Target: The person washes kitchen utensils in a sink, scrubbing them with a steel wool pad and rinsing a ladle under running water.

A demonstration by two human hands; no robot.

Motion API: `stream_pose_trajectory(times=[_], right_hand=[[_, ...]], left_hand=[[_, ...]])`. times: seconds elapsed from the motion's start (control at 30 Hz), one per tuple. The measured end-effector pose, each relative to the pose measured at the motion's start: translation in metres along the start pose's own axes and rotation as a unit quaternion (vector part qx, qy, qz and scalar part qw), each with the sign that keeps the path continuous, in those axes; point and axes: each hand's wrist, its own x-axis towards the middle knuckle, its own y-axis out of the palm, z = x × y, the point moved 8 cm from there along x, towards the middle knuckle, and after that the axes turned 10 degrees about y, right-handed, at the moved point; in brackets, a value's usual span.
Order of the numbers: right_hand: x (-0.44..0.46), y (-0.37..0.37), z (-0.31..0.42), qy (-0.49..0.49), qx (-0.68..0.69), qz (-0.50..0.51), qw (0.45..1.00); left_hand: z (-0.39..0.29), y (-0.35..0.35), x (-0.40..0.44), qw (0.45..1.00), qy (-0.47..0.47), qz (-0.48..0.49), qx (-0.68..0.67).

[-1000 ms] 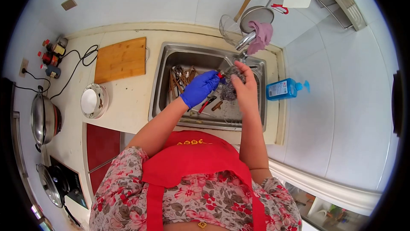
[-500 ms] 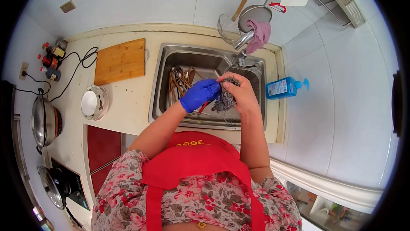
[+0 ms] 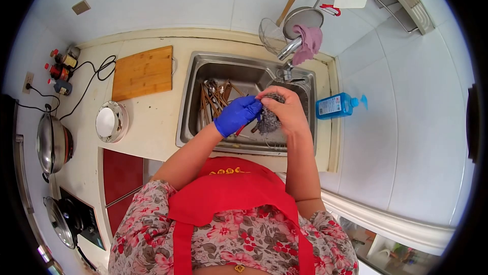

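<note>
Head view: the bare right hand (image 3: pixel 286 108) grips a grey wire scrubber (image 3: pixel 270 118) beneath its fingers, above the sink (image 3: pixel 244 149). The blue-gloved left hand (image 3: pixel 236 116), touching it, is closed; its contents are unclear. Left of the glove lie wooden utensils (image 3: pixel 207 104); right of the bare hand, a blue bottle (image 3: pixel 333 106).

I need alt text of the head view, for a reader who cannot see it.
A bare right hand holds a grey scourer close to a blue-gloved left hand, over a steel sink containing utensils. A wooden cutting board lies to the left, and a blue pump bottle is at right.
</note>
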Motion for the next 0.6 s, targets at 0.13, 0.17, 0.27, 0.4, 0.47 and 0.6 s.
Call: stream_pose_trajectory(times=[0.13, 0.17, 0.27, 0.4, 0.47, 0.6], right_hand=[[-0.001, 0.005, 0.002, 0.043, -0.032, -0.013, 0.998], [-0.001, 0.004, 0.000, 0.043, -0.032, -0.013, 0.998], [0.007, -0.007, -0.023, 0.084, 0.110, -0.039, 0.990], [0.009, -0.038, -0.054, 0.093, 0.192, -0.104, 0.971], [0.007, -0.043, -0.058, 0.079, 0.197, -0.090, 0.973], [-0.001, -0.050, -0.056, 0.067, 0.253, -0.089, 0.961]], left_hand=[[-0.023, -0.003, 0.000, 0.947, 0.046, 0.008, 0.317], [-0.022, -0.003, 0.000, 0.947, 0.046, 0.008, 0.317], [-0.024, -0.004, 0.002, 0.930, 0.107, 0.003, 0.351], [-0.004, -0.018, -0.001, 0.984, 0.110, -0.059, 0.129], [0.009, -0.021, -0.003, 0.989, 0.094, -0.073, 0.083], [-0.004, -0.010, -0.003, 0.990, 0.114, -0.055, 0.058]])
